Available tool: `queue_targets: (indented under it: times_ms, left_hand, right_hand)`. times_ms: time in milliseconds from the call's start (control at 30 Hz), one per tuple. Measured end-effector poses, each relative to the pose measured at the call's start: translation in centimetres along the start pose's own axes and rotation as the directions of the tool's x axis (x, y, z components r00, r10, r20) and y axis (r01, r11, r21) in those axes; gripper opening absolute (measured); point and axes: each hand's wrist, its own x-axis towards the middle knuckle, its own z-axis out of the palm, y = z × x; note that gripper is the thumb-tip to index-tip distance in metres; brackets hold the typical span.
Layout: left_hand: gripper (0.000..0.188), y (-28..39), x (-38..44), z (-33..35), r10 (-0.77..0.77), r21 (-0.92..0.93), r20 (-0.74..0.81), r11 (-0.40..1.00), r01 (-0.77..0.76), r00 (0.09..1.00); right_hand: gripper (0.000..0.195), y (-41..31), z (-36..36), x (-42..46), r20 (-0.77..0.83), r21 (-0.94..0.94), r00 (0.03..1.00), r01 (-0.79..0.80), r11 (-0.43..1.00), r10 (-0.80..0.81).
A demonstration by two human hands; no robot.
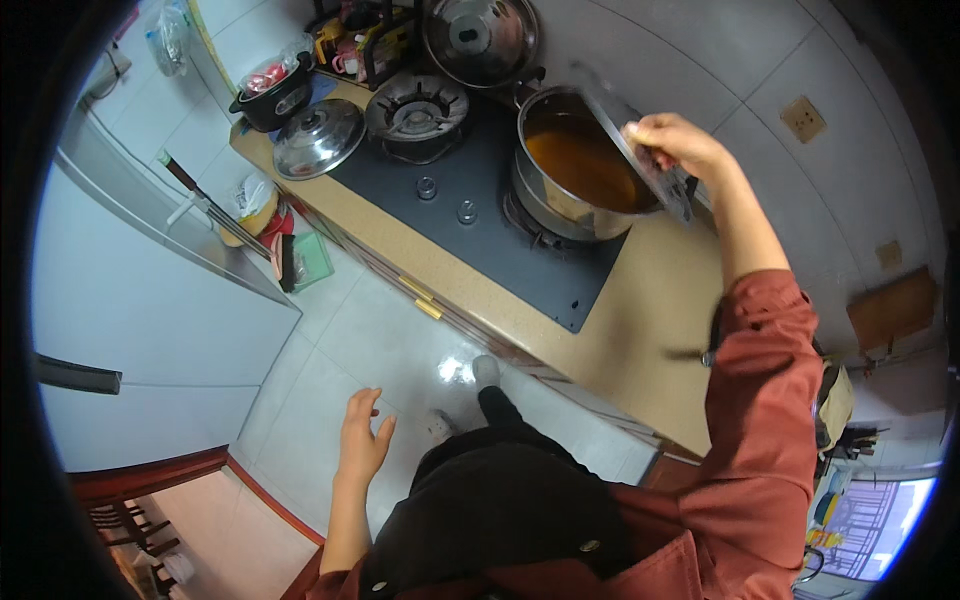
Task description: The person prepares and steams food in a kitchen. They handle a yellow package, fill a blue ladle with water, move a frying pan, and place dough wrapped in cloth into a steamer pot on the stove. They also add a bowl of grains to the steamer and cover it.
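My right hand grips the top of a glass pot lid, which is tilted steeply over the right side of a large stainless steel pot. Part of the lid is blurred. Brown liquid fills much of the pot, which sits on the right burner of a black gas hob. Low over the floor, my left hand hangs with its fingers apart and nothing in it.
On the left burner no pan stands. A domed metal lid and a black pot lie left of it. A wok lid leans against the wall. Broom and green dustpan stand beside the counter.
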Motion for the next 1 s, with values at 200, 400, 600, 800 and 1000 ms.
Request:
queue_targets:
  times_ms: [200, 400, 600, 800, 1000]
  left_hand:
    - [0.044, -2.8, -0.3, 2.0, -0.165, 0.044, 0.003, 0.985, 0.165, 0.986]
    - [0.045, -1.4, 1.9, 3.7, -0.247, 0.037, 0.012, 0.968, 0.247, 0.969]
    - [0.045, 1.2, 5.1, 5.0, -0.174, -0.008, 0.057, 0.985, 0.175, 0.983]
    - [0.045, 2.2, 5.7, 5.2, -0.164, 0.052, 0.145, 0.986, 0.158, 0.976]
    - [0.045, 2.3, 9.1, 4.5, -0.036, 0.127, 0.276, 0.992, 0.0, 0.96]
  right_hand:
    - [0.044, 3.8, 2.2, 9.6, 0.003, -0.602, 0.987, -0.127, 0.789, 0.162]
    - [0.043, 8.5, 4.4, 12.6, -0.016, -0.653, 0.999, -0.036, 0.757, 0.033]
    - [0.044, 11.4, 5.3, 13.5, 0.023, -0.64, 1.0, 0.016, 0.768, -0.001]
    - [0.04, 7.9, 5.1, 11.9, -0.032, -0.675, 0.999, -0.006, 0.738, -0.021]
    - [0.033, -1.0, 5.9, 2.1, -0.606, -0.389, 0.551, 0.423, 0.818, -0.573]
